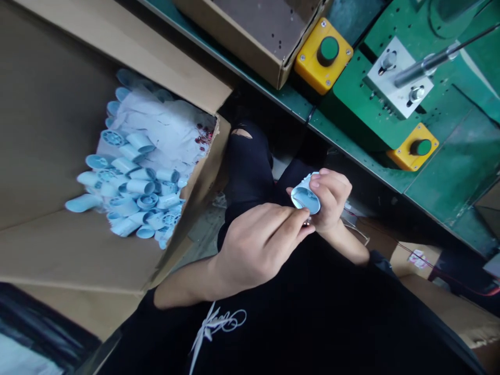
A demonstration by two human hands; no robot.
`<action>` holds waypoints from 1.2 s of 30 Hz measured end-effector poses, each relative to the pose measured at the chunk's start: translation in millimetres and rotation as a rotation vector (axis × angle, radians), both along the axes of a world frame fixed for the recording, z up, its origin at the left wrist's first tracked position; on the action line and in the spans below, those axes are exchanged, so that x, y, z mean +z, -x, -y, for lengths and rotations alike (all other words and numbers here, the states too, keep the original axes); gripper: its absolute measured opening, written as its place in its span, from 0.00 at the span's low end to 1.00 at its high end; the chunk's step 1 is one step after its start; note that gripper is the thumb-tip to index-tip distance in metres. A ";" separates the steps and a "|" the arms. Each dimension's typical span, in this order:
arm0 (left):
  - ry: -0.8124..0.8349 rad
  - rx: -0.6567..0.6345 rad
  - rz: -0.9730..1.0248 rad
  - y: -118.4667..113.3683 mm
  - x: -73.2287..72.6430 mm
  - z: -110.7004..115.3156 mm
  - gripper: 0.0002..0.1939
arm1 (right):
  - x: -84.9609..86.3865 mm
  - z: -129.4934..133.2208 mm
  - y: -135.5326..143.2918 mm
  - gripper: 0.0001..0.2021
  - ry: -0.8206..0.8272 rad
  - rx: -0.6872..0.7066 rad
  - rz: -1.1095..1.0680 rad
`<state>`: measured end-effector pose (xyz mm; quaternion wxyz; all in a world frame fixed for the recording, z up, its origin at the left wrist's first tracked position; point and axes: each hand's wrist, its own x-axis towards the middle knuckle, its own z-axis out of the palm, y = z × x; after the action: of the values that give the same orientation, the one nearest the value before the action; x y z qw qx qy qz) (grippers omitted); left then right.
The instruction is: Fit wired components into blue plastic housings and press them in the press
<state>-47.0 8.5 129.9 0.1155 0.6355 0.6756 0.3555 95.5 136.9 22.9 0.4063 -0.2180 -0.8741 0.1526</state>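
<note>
A light-blue plastic tubular piece point(305, 201) sits in my right hand point(332, 198), its open oval end tilted toward me. My right fingers are wrapped round its far side. Beside the rim of that opening is my left hand point(258, 245), with its fingertips pinched together. A small shiny metal piece point(307, 223) shows between the left fingers, mostly hidden. The left hand's back faces the camera, and its fingertips touch or nearly touch the rim.
At left, an open cardboard box point(78, 255) holds several light-blue pieces point(140, 186) and white paper point(156, 120). Ahead is a green bench point(449, 192) with a green machine, yellow button boxes point(324, 54) point(414, 147) and a brown carton point(250, 41). My legs point(248, 166) are below.
</note>
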 end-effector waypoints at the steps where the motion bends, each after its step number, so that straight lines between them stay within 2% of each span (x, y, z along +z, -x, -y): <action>1: 0.003 -0.008 -0.007 -0.8 -0.6 0.1 0.11 | -0.5 0.6 -0.2 0.12 0.007 -0.004 -0.002; 8: -0.006 -0.141 0.138 -2.5 -8.3 -9.6 0.10 | -0.3 0.8 5.6 0.16 0.049 0.023 -0.051; 15: 0.031 -0.210 0.279 2.8 -4.9 -13.2 0.10 | -20.2 2.8 0.1 0.15 0.037 -0.075 0.025; 18: 0.045 -0.162 0.316 6.2 -5.5 -12.8 0.10 | -27.1 2.6 -4.5 0.13 0.095 -0.078 0.105; 21: 0.076 -0.083 0.302 7.6 -8.7 -11.8 0.10 | -27.0 0.0 -7.9 0.12 0.094 -0.020 0.087; 24: 0.082 -0.014 0.169 6.3 -14.3 -11.1 0.09 | -22.9 -1.7 -9.8 0.13 0.065 0.012 0.040; 27: 0.047 0.072 -0.009 3.7 -22.0 -13.1 0.08 | -19.9 1.0 -9.9 0.18 0.099 -0.014 0.142; 30: 0.020 0.126 -0.092 2.1 -30.0 -18.4 0.06 | -19.2 5.2 -8.0 0.20 0.153 -0.037 0.254; 34: 0.096 0.148 -0.076 -1.5 -38.7 -24.9 0.11 | -19.6 6.9 -3.7 0.19 0.201 -0.043 0.242; 36: 0.077 0.176 -0.028 -6.6 -42.8 -25.8 0.09 | -21.1 7.4 -1.3 0.21 0.207 -0.067 0.204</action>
<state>-40.4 34.3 87.2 0.0986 0.5737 0.7436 0.3290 96.8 129.6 1.8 0.2954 -0.3020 -0.8828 0.2053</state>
